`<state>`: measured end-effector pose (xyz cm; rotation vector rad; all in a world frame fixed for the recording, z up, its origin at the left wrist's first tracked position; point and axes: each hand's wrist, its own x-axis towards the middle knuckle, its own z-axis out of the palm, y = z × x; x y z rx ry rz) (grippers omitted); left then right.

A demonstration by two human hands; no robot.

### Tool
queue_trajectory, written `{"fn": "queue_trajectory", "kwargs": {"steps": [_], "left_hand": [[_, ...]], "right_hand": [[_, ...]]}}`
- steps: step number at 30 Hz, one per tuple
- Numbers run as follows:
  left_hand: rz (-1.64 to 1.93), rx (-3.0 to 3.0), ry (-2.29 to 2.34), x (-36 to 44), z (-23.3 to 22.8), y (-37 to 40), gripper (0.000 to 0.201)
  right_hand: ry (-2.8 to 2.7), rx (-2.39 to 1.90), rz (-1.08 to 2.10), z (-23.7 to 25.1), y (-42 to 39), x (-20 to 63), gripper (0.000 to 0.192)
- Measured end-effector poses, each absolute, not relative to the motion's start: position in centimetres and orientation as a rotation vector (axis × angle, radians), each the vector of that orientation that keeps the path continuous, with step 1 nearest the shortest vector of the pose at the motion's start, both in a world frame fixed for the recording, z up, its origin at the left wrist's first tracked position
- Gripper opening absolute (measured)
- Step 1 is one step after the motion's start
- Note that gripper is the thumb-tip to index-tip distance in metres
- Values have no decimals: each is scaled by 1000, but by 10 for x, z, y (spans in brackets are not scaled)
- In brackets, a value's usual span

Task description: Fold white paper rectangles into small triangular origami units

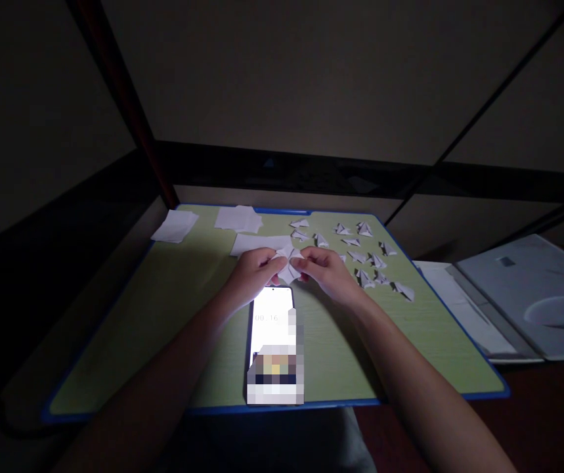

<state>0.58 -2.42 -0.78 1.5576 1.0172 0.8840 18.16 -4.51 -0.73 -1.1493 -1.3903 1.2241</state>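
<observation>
Between my two hands is a piece of folded white paper (pixel 289 265), creased into several pointed flaps. My left hand (pixel 258 268) pinches its left side with the thumb on top. On the right side, my right hand (pixel 322 266) grips it the same way, fingers mostly tucked beneath. The paper is held above the table, just past the top end of a phone (pixel 272 309) with a lit screen. Behind it lies a white sheet (pixel 262 244), partly covered by my hands. Several small folded paper shapes (pixel 357 257) are spread to the right of my right hand.
The green table (pixel 163 328) has a blue rim. White paper stacks lie at its far left corner (pixel 175 226) and far edge (pixel 237 218). Right of the table rest a grey box-like panel (pixel 522 289) and white sheets (pixel 452 309). A wall (pixel 282 85) rises behind.
</observation>
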Motion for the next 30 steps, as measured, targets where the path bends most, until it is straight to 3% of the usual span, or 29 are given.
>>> {"fn": "queue_trajectory", "kwargs": {"steps": [30], "left_hand": [[1034, 1462, 1022, 14, -8, -28, 15]], "right_hand": [[-1356, -1150, 1171, -12, -45, 178, 35]]}}
